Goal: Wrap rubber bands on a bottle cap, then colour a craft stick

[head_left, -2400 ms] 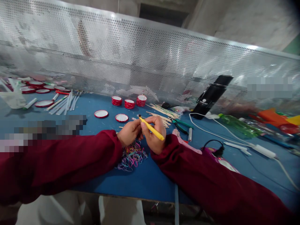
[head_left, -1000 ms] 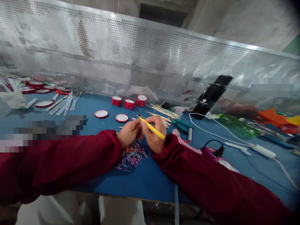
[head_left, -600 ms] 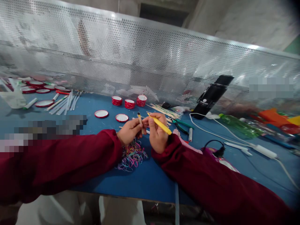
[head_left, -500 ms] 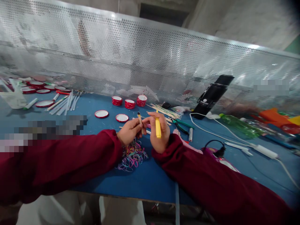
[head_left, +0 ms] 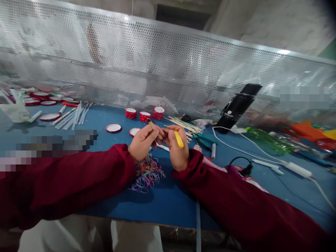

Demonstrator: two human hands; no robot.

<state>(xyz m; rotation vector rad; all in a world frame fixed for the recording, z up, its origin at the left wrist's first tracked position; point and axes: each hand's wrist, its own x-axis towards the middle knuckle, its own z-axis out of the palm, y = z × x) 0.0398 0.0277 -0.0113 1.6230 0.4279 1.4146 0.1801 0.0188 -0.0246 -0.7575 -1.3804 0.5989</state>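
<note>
My left hand (head_left: 143, 141) is closed on a small flat wooden stick (head_left: 154, 130) whose upper end is dark. The stick leans up to the left. My right hand (head_left: 179, 154) is wrapped round a yellow-handled tool (head_left: 179, 139); its working end is hidden by the fingers. Both hands are close together above the table, fingertips meeting around the stick's lower end. Below them lies a loose heap of colourful rubber bands (head_left: 148, 175). A white stick (head_left: 163, 147) shows between the hands, lying behind them.
Red-and-white rolls (head_left: 145, 116) and a round red-rimmed lid (head_left: 113, 128) lie beyond the hands. To the right are wooden sticks (head_left: 183, 124), pliers (head_left: 202, 140), a black bottle (head_left: 237, 108) and a white cable (head_left: 246, 150). Translucent glue sticks (head_left: 75, 116) lie left. A perforated metal screen (head_left: 157, 63) stands behind.
The stick in my left hand has tilted further to the left, and that hand has shifted slightly up and left. The yellow-handled tool has turned, its lower end swinging right.
</note>
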